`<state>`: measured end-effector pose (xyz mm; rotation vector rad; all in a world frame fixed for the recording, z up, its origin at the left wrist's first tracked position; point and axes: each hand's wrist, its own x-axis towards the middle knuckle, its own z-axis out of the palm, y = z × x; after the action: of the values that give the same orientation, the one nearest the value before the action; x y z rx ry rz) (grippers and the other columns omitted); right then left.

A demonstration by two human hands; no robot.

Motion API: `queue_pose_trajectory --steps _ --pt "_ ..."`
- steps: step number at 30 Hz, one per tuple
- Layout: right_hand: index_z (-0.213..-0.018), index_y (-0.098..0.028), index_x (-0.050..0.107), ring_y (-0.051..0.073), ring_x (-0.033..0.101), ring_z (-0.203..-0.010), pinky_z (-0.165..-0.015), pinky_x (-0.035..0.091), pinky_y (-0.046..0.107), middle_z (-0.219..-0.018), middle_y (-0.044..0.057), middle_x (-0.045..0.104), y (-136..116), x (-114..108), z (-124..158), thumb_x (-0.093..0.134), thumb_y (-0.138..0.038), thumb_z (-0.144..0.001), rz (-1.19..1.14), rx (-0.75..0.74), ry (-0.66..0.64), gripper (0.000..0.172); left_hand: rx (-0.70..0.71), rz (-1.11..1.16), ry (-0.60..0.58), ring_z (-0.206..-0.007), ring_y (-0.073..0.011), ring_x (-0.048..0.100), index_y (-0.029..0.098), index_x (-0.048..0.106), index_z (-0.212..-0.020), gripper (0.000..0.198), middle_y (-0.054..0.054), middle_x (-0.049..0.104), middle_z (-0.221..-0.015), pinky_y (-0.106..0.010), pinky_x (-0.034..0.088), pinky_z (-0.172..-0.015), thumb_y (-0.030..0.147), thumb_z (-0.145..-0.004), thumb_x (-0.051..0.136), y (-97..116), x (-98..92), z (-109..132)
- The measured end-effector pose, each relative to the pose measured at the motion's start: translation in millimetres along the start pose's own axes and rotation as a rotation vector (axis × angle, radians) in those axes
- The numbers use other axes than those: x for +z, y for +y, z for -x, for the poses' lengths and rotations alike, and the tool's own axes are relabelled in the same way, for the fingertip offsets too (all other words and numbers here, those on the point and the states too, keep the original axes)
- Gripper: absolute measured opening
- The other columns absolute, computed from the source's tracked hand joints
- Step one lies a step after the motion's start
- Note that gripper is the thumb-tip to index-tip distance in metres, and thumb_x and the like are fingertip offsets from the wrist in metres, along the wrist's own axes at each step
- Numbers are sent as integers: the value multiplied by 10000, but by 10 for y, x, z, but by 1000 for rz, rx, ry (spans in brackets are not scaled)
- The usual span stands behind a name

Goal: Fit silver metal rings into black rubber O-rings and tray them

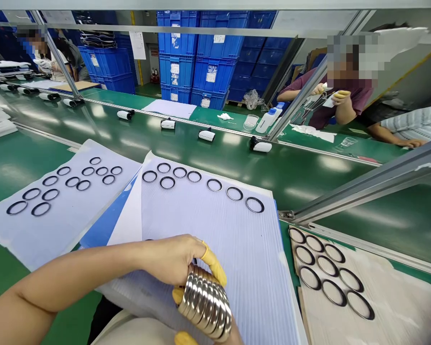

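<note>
My left hand point(172, 258), with yellow finger cots on its fingertips, is closed over the upper end of a curved stack of shiny metal rings point(206, 302). The stack hangs above the near edge of a white corrugated sheet point(237, 258). Only a yellow fingertip and a sliver of my right hand point(187, 339) show at the bottom edge, touching the lower end of the stack. Several black rings point(208, 184) lie in a row along the sheet's far edge.
A second white sheet point(72, 220) with several black rings lies to the left; a beige sheet point(398, 297) with more rings lies to the right. White devices point(261, 145) ride the green conveyor point(309, 177). An aluminium rail point(362, 189) crosses on the right. People work opposite, before blue crates point(211, 52).
</note>
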<state>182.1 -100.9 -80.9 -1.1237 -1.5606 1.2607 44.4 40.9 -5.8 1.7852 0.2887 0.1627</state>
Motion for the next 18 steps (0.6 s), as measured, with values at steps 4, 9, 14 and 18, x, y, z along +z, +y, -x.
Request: queue_pose_trajectory --steps 4,9,14,18 --pt "-956 -294 781 291 738 -887 -806 592 388 -977 95 774 371 144 79 755 -567 -681 -40 -3 62 388 -51 -26 -8 -987 -195 666 191 718 -997 351 -40 718 -1049 -298 525 -880 6 -717 618 -26 9 5" --pt "-722 -288 770 259 742 -764 -716 602 359 -807 66 782 633 202 69 728 -610 -643 -268 -97 92 334 -70 -82 -8 -995 -200 659 202 714 -1017 409 -37 709 -1082 -289 526 -859 2 -678 606 88 31 -13" --pt "-989 -307 747 260 735 -846 -693 609 338 -962 48 772 204 -1 12 748 -600 -702 -205 27 -7 411 24 -222 -66 -998 -200 651 193 702 -981 371 -35 732 -1037 -349 461 -981 -7 -678 626 294 60 -97" --pt "-1145 -253 648 232 680 -978 -824 586 407 -1172 80 684 -150 -133 56 646 -457 -882 -114 -38 -25 333 -22 -219 -65 -1013 -189 646 215 705 -996 368 -16 728 -1063 -321 477 -945 5 -713 601 313 102 -136"
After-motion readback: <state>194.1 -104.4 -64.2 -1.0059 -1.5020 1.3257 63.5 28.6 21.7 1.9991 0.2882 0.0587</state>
